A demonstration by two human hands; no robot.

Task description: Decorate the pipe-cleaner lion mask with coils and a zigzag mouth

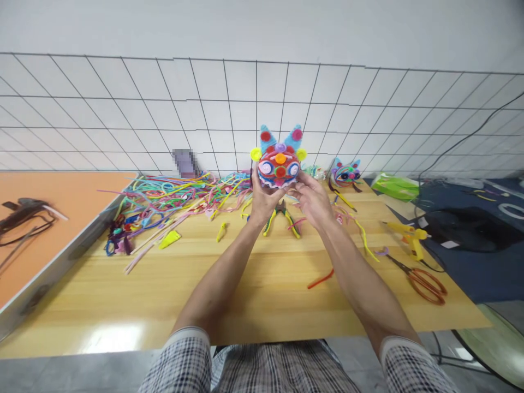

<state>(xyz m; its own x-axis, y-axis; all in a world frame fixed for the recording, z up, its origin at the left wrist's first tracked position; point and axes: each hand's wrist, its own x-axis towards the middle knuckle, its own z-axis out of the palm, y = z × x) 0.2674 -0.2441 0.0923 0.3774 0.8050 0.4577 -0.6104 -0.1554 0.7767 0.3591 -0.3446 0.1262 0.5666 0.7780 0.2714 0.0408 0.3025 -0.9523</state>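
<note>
A colourful pipe-cleaner animal head (280, 162) with blue pointed ears, round eyes and yellow side discs is held up above the table. My left hand (264, 201) grips its lower left side, thumb underneath. On the lower right, my right hand (314, 201) has its fingers curled against the edge. Below, between my wrists, green and yellow pliers (270, 222) lie with their handles spread. A second, similar animal head (346, 173) sits at the back right, against the tiled wall.
A heap of coloured pipe cleaners (167, 194) covers the back left of the wooden table (164, 305). To the right are a yellow glue gun (411, 237), orange-handled scissors (426, 284) and a green packet (395, 187). A red pipe-cleaner piece (320, 279) lies in front.
</note>
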